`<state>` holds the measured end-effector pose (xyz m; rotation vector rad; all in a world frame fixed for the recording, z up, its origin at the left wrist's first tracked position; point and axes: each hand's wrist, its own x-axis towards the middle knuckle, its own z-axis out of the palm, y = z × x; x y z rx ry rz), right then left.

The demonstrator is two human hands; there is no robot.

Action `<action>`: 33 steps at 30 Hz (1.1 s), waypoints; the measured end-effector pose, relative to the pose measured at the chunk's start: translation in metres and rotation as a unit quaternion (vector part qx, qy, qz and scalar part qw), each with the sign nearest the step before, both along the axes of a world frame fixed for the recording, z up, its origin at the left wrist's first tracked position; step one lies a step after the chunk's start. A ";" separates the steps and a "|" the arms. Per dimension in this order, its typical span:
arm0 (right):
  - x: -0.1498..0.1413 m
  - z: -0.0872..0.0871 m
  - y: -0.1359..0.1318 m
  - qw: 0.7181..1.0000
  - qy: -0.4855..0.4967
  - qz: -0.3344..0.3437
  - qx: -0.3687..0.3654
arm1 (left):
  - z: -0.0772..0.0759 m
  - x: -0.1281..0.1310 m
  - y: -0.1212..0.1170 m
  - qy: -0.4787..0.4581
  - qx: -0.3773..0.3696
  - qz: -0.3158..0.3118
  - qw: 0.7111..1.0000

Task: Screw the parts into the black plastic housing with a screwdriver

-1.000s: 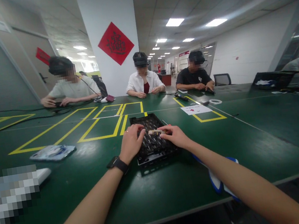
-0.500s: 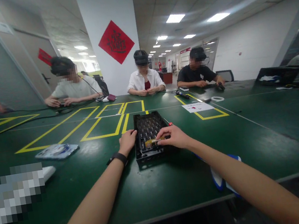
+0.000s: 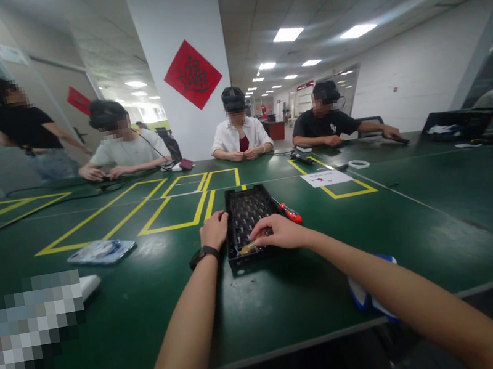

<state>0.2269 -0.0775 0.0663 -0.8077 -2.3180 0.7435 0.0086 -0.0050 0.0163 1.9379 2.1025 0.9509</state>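
Observation:
A black tray (image 3: pixel 248 198) with a grid of small cells lies on the green table in front of me. My left hand (image 3: pixel 214 230) is closed on the tray's left edge, a dark watch on its wrist. My right hand (image 3: pixel 277 234) rests over the tray's near end, fingers pinched on a small yellowish part (image 3: pixel 248 248) that lies low in the tray. A red-handled screwdriver (image 3: pixel 289 212) lies on the table just right of the tray, beside my right hand.
A flat packet (image 3: pixel 102 252) lies to the left, a blue-and-white object (image 3: pixel 360 297) under my right forearm. Yellow tape boxes (image 3: pixel 175 205) mark the table. A paper sheet (image 3: pixel 326 178) and tape roll (image 3: pixel 358 163) sit far right. Three seated people face me; another stands at the back left.
The tray has gone from tilted under my left hand to flat on the table. My left hand moved to its left edge; my right hand lowered the small part into the near end.

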 end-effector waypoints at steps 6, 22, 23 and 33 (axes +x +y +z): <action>-0.012 0.014 0.016 0.986 -0.138 0.073 -0.058 | 0.000 -0.001 0.000 0.034 -0.008 -0.003 0.999; 0.021 0.027 0.100 0.867 0.397 -0.089 -0.289 | -0.001 -0.004 0.007 -0.033 0.004 -0.022 0.999; 0.030 0.024 0.108 0.847 0.440 -0.118 -0.275 | -0.001 -0.004 0.007 -0.039 0.010 -0.030 0.999; 0.108 -0.047 0.114 0.699 0.622 -0.214 -0.282 | -0.006 -0.006 0.009 -0.048 0.012 -0.048 0.998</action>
